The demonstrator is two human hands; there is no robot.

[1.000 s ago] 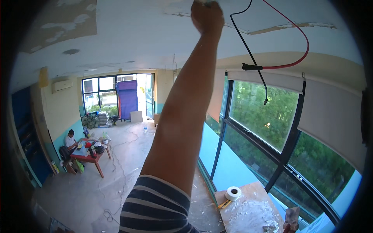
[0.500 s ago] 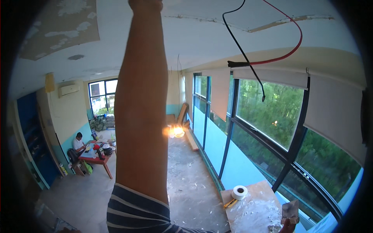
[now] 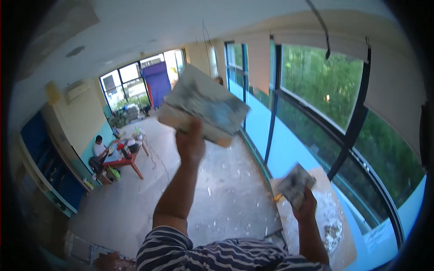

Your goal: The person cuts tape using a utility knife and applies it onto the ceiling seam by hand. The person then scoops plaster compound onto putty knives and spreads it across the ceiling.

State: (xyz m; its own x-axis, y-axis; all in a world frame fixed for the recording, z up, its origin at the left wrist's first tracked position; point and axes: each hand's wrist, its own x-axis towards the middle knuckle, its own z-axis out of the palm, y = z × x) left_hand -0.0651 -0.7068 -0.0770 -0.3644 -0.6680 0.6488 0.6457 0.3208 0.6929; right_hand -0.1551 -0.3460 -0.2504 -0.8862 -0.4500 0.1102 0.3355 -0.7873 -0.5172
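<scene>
left grip (image 3: 190, 143) closed on smeared plate (image 3: 205, 100)

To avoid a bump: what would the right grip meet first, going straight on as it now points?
Beyond the grey plate it holds, the right grip would probably meet the light blue window panel first; depth is unclear.

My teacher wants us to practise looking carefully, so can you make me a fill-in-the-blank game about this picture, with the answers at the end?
1. The number of flat plates being held up is ____.
2. The bigger plate is in the camera wearer's ____ hand.
3. The table where someone is sitting is coloured ____.
4. The board near the windows has messy smears coloured ____.

Missing words: two; left; red; white.
</scene>
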